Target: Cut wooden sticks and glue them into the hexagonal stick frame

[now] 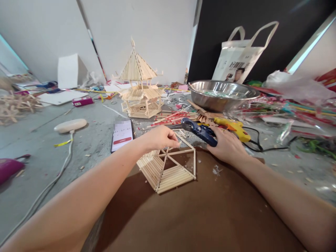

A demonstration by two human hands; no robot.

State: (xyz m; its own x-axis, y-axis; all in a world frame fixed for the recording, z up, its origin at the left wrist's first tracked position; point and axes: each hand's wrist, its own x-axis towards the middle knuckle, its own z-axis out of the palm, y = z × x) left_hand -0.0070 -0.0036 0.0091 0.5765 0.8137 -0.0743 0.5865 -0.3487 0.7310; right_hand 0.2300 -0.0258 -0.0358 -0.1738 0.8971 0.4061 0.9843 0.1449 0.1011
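Though partly slatted, spoked stick frame (174,179); left hand (162,137) pinched, right hand (227,145) curled at tool (198,131), grips unclear

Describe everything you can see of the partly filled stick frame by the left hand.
The stick frame looks like slender, pale wooden sticks joined into a many-sided outline, with spokes meeting near the middle. At least two near sections are filled with sticks laid side by side; the right-hand one is open. It lies at a slant over brown fabric. The left hand partly hides its far side; whether the fingertips touch it is unclear.
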